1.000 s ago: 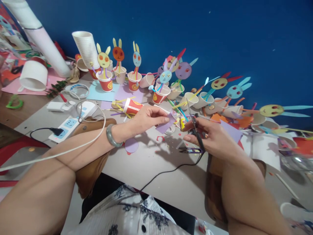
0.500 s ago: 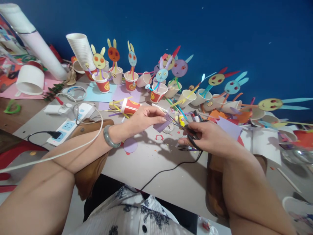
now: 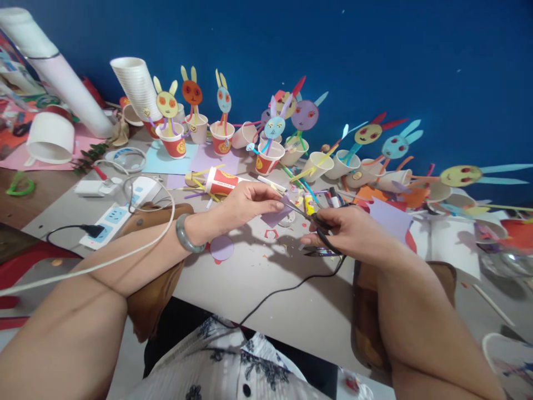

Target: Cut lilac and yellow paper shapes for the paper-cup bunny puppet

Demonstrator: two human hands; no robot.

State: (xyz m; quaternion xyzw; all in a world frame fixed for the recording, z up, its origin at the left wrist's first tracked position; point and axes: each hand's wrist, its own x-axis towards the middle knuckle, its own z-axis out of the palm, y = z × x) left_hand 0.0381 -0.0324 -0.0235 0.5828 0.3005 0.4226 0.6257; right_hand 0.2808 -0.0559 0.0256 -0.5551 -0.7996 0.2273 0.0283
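Observation:
Between its thumb and fingers, my left hand (image 3: 254, 201) pinches a small piece of purple paper (image 3: 275, 217) above the table. My right hand (image 3: 347, 228) is wrapped round the black handles of a pair of scissors (image 3: 320, 223). The metal blades point left and meet the paper's upper right edge; they look nearly closed. Below my left wrist, a round purple paper disc (image 3: 222, 248) lies on the table, with bits of red showing at its edge. A small red and white cut-out (image 3: 271, 234) lies beneath the purple paper.
Paper-cup rabbits stand along the blue wall, among them a red cup (image 3: 222, 139). A tipped red cup (image 3: 222, 181) lies behind my left hand. A power strip (image 3: 109, 221) with cables is at left, a yellow glue tube (image 3: 309, 204) near the scissors. A black cable (image 3: 287, 289) crosses the front.
The scissor blades have drawn closer together at the purple paper, and my right hand has shifted very slightly left. My left hand keeps its pinch in nearly the same place.

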